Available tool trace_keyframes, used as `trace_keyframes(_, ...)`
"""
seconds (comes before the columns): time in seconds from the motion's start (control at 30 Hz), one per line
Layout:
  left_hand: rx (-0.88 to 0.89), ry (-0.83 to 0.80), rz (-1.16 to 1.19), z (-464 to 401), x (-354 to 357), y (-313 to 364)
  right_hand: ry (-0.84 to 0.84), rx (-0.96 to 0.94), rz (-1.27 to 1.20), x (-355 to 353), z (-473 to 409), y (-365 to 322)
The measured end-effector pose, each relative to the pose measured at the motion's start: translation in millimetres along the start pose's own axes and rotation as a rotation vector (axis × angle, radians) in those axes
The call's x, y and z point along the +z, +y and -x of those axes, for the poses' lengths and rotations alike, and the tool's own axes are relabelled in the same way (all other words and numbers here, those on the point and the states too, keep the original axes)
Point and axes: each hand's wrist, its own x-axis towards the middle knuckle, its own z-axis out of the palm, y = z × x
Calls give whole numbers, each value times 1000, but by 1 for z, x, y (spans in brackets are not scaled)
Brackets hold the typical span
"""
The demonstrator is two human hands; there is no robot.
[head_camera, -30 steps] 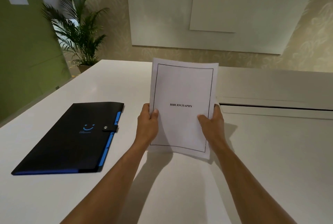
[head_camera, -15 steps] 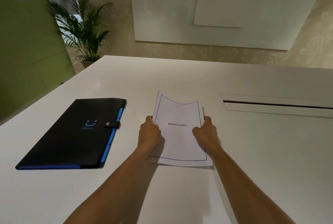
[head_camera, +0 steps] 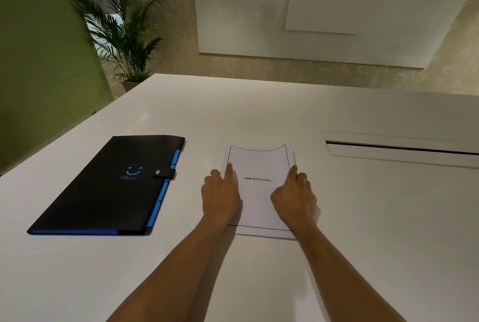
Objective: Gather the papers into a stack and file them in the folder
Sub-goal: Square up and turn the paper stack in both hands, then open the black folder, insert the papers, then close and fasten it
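Observation:
A white paper stack point(head_camera: 259, 166), its top sheet printed "BIBLIOGRAPHY", lies on the white table point(head_camera: 259, 109) in front of me, and its far edge bows up slightly. My left hand point(head_camera: 220, 196) holds the stack's left edge, index finger laid on the top sheet and the other fingers curled beside it. At the stack's right edge my right hand point(head_camera: 294, 196) holds it with curled fingers. A black folder point(head_camera: 103, 187) with blue tabs and a snap strap lies closed to the left, a hand's width from my left hand.
A long cable slot point(head_camera: 401, 149) is set into the table to the right of the stack. A potted palm point(head_camera: 124, 34) stands beyond the table's far left corner by a green wall. White boards hang on the wall behind.
The stack was held upright in both hands above the table a second ago. It has been lowered and now lies flat on the table with both hands still at its side edges.

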Motion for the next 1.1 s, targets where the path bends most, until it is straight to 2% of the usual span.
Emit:
trace_keyframes(0.13, 11, 55, -44, 2, 1, -3, 22, 3, 93, 3, 1, 6)
trace_keyframes(0.33, -4, 23, 41, -2, 1, -7, 30, -6, 140, 3, 1, 6)
trace_keyframes(0.47, -7, -41, 303, -12, -9, -22, 53, 43, 23, -5, -9, 1)
trace_keyframes(0.57, -50, 48, 499, -13, -25, -41, 96, 5, -72, -10, -17, -21)
trace_keyframes(0.7, 30, 247, 346, -17, -43, -78, 92, -184, -218, -5, -11, -62)
trace_keyframes(0.83, -47, 352, 158, -22, -63, -116, -54, -354, -280, 11, 1, -105)
trace_keyframes(0.97, -165, 265, 61, -19, -66, -152, -256, -521, -339, 28, 16, -139)
trace_keyframes(1.1, -256, 127, 51, -8, -50, -167, -307, -600, -315, 45, 26, -173)
